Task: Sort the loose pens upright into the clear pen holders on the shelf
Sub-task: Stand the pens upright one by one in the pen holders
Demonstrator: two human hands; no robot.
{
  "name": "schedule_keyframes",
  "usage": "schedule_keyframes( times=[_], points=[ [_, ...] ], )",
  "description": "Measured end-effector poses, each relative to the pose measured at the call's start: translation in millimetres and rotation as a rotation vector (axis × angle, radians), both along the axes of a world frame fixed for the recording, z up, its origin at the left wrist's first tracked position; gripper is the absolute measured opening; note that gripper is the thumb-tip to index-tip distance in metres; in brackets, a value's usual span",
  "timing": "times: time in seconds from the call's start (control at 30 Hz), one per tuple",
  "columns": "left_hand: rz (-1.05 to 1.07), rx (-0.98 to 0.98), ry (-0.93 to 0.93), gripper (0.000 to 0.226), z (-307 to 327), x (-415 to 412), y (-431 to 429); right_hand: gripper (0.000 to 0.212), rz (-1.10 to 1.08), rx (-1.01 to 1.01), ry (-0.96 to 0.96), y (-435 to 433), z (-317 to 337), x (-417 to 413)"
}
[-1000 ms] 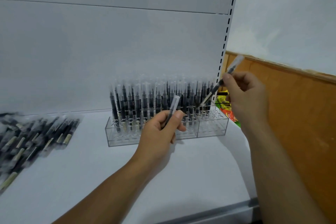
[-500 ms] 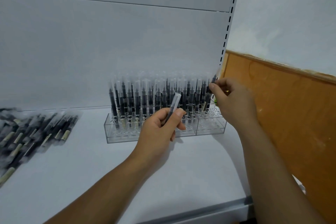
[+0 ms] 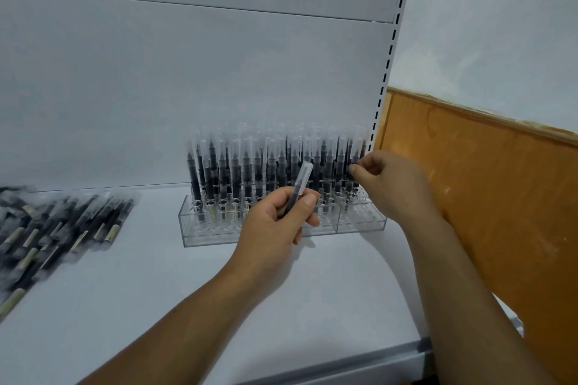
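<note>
White shelf (image 3: 156, 291), pale back panel; orange wooden panel (image 3: 500, 212) to the right. Two clear pen holders (image 3: 212, 234) stand side by side against the back panel, touching, packed with upright pens (image 3: 247, 172), front rows unfilled. Loose pens (image 3: 56, 228) lie in a blurred heap at far left, well apart from the holders. Left hand (image 3: 272, 228) grips one capped pen (image 3: 300, 184), tilted, cap up, in front of the holders. Right hand (image 3: 391, 184) pinches the end pen (image 3: 356, 159) at the right end of the rows; whether it is seated cannot be told.
</note>
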State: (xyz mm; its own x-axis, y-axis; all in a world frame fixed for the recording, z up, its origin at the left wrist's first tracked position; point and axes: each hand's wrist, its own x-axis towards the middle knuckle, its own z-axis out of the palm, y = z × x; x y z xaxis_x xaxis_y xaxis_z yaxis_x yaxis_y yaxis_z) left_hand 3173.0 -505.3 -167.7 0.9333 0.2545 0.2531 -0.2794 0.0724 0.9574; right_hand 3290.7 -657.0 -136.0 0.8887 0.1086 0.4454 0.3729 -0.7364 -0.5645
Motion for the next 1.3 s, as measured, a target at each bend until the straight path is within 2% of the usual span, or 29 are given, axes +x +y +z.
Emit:
schedule_keyframes(
  times=[0.17, 0.3, 0.47, 0.6, 0.7, 0.77, 0.83, 0.9, 0.97, 1.1, 1.23, 1.3],
  points=[
    [-0.011, 0.06, 0.009, 0.02, -2, 1, 3, 0.021, 0.007, -0.002, 0.028, -3, 3, -6],
    [-0.01, 0.062, 0.005, 0.023, -3, 2, 3, 0.02, 0.053, 0.079, 0.052, -11, 14, -17],
    [-0.037, 0.115, -0.037, 0.024, -2, -1, -1, 0.014, 0.502, 0.148, 0.27, -4, 24, -45],
    [-0.064, 0.18, -0.065, 0.024, -2, -1, -3, 0.017, 0.642, 0.162, 0.274, 8, 20, -49],
    [-0.042, 0.221, -0.077, 0.026, -3, -1, -1, 0.015, 0.636, 0.228, 0.255, 12, 20, -50],
    [0.028, 0.302, -0.059, 0.033, -6, 0, 1, 0.008, 0.609, 0.347, 0.263, 9, 24, -49],
    [0.154, 0.464, -0.07, 0.042, -10, 1, 6, 0.007, 0.537, 0.585, 0.226, 0, 30, -45],
    [0.262, 0.666, -0.15, 0.043, -10, 1, 9, 0.008, 0.389, 0.83, 0.106, -11, 36, -39],
    [0.344, 0.85, -0.215, 0.042, -10, 1, 10, 0.009, 0.207, 0.901, -0.054, -19, 36, -33],
    [0.389, 1.128, -0.176, 0.046, -18, 3, 10, 0.01, 0.029, 0.652, -0.266, -23, 25, -19],
    [0.367, 1.25, -0.094, 0.051, -20, 2, 11, 0.008, -0.001, 0.452, -0.315, -21, 20, -12],
    [0.341, 1.288, -0.054, 0.056, -20, 1, 11, 0.015, -0.02, 0.373, -0.309, -20, 19, -9]
  ],
)
